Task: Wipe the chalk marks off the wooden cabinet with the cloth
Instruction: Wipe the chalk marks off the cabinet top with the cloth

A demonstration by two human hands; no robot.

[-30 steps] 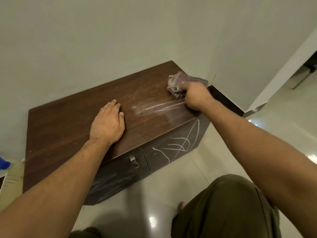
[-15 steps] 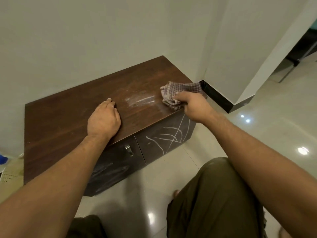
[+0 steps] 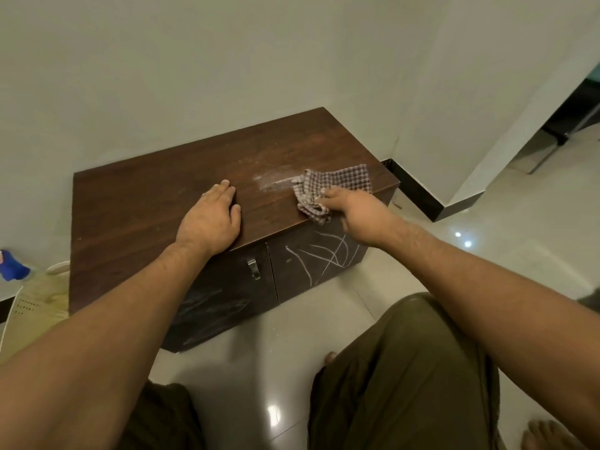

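Observation:
A low dark wooden cabinet (image 3: 136, 203) stands against the wall. My right hand (image 3: 360, 212) grips a checked cloth (image 3: 334, 186) at the front right edge of the cabinet top. A faint white chalk smear (image 3: 272, 185) lies on the top just left of the cloth. White chalk lines (image 3: 324, 254) cross the right door on the front. Smudged chalk (image 3: 211, 306) shows on the left door. My left hand (image 3: 212, 219) rests flat on the top near the front edge, fingers together, holding nothing.
A metal handle (image 3: 253, 267) sits on the left door. A blue object (image 3: 11, 266) and a pale perforated item (image 3: 35, 300) lie left of the cabinet. Glossy tiled floor (image 3: 259, 368) spreads in front, with my knees (image 3: 406, 368) and a bare foot. A wall corner stands at right.
My right hand has dragged the cloth from the back right of the top toward the front edge. The long chalk strokes on the top have shrunk to a faint smear. My left hand stayed put.

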